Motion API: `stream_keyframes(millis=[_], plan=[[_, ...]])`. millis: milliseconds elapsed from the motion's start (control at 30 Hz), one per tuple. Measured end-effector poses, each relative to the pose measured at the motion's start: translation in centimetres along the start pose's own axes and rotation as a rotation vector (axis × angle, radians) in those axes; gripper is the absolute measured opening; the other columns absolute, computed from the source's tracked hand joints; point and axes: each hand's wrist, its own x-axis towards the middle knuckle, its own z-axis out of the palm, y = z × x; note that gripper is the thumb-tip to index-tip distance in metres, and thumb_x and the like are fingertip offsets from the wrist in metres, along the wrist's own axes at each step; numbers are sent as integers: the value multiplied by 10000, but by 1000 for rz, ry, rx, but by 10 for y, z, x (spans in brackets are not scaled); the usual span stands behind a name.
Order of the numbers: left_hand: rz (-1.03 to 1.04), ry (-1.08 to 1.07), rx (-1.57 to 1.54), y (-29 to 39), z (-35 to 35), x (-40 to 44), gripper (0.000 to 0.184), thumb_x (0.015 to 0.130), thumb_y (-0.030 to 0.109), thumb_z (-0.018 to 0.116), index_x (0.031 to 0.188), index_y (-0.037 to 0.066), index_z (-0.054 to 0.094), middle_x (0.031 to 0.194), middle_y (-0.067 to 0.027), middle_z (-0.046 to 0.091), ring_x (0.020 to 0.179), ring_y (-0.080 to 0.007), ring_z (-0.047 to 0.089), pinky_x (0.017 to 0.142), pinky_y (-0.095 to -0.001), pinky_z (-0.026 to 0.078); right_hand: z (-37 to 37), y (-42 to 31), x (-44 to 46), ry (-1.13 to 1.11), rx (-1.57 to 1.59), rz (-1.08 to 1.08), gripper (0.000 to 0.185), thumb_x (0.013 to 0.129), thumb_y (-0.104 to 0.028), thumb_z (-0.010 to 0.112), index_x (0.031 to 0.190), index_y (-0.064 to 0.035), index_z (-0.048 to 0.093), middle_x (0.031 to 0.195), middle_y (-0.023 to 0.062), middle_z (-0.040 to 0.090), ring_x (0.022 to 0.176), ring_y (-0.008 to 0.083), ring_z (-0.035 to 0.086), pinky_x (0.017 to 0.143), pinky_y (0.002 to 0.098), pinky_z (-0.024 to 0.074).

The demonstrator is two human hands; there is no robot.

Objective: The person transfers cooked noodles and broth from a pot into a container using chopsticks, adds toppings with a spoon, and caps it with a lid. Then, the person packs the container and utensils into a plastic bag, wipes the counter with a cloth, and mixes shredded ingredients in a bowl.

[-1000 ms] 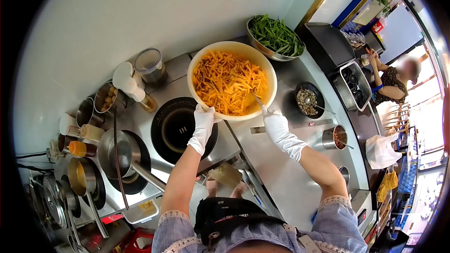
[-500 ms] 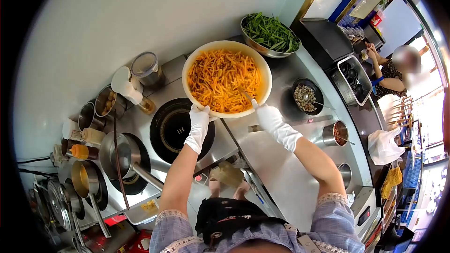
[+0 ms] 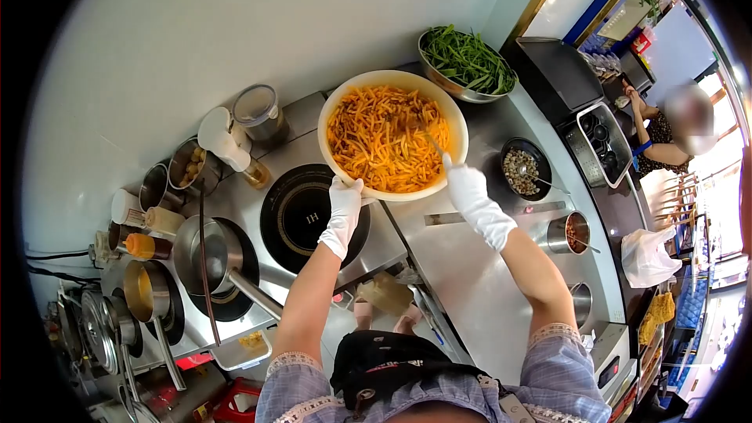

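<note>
A large cream-coloured bowl [image 3: 395, 77] is heaped with orange strips [image 3: 380, 141], which look like shredded carrot with darker bits mixed in. My gloved left hand [image 3: 343, 211] is closed on the bowl's near-left rim, with the thumb over the edge. At the near-right rim, my gloved right hand [image 3: 471, 197] is wrapped round a slim metal utensil [image 3: 433, 143]. Its working end is buried in the strips, so I cannot tell whether it is a spoon or a fork. A black induction plate [image 3: 301, 223] lies left of my left wrist.
Behind the bowl stands a metal bowl of green leaves [image 3: 468, 61]. To the right are a black bowl of small pieces with a spoon [image 3: 521, 168] and a metal cup [image 3: 558, 235]. Pots [image 3: 205, 254] with protruding handles line the left. A person [image 3: 666, 137] is beyond the counter.
The view has shifted slightly, so most things sit farther right. My right hand has moved the utensil within the strips; my left hand keeps its hold on the rim.
</note>
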Motion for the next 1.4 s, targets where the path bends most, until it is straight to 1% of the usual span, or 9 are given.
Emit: stream_keyframes(millis=[167,333,533,800,967,1067,1133,1267,1400], plan=[[21,-11,-22,-2,0,0,269,886,-20,471,1145,0,403,1079,-134,562,866,-248,644,619,-334,594,-27,19,-44,-118,-45,-50,528,806,-56,494,1330,-100,455,737,107,608,590,269,627,497,370,498],[37,14,-27,0,3,-3,239,893,-4,479,1122,3,410,1043,-132,577,820,-239,655,599,-323,591,-102,10,-67,-89,-99,-128,530,757,-46,536,1283,-98,509,704,96,579,558,255,617,491,354,494],[47,3,-18,-1,4,-3,210,908,4,469,1105,5,397,1026,-142,581,782,-243,665,600,-317,592,-47,-34,-63,-219,-164,-275,434,807,-82,512,1240,-74,532,679,68,632,594,216,644,496,317,502],[45,3,-20,2,3,-5,227,898,-6,480,1108,-29,398,1037,-163,574,810,-273,662,599,-336,603,2,-77,26,-163,211,148,360,875,-111,446,1224,-45,503,763,140,660,733,292,665,618,402,529],[18,6,-25,1,2,-1,248,881,-38,483,1116,-4,412,1002,-130,581,762,-237,656,549,-290,577,-7,-64,22,-250,212,67,391,879,-104,443,1264,-40,466,802,161,655,774,306,661,628,415,527],[2,-5,-22,1,0,0,249,884,-33,479,1120,-1,406,1020,-134,575,786,-243,654,579,-296,584,-14,-39,-16,-264,63,-173,436,865,-96,458,1299,-55,448,796,143,649,749,294,662,622,403,527],[8,-16,1,2,-1,0,250,885,-31,478,1121,1,403,1026,-135,573,797,-245,654,589,-299,586,-10,-14,-39,-194,-143,-310,542,805,-59,498,1341,-104,430,789,126,620,640,263,646,530,368,513],[45,-8,-29,-2,1,0,194,889,-4,487,1068,-9,412,1012,-156,582,786,-260,668,581,-317,597,-31,19,-50,-245,-261,-264,582,781,-54,514,1353,-116,422,760,110,597,564,242,619,477,350,492],[37,2,4,-6,-2,6,207,895,18,499,1083,0,414,1017,-156,582,789,-261,669,566,-320,590,-39,6,-37,-60,-198,-191,548,814,-76,501,1355,-103,418,735,93,627,545,215,635,434,334,487]])
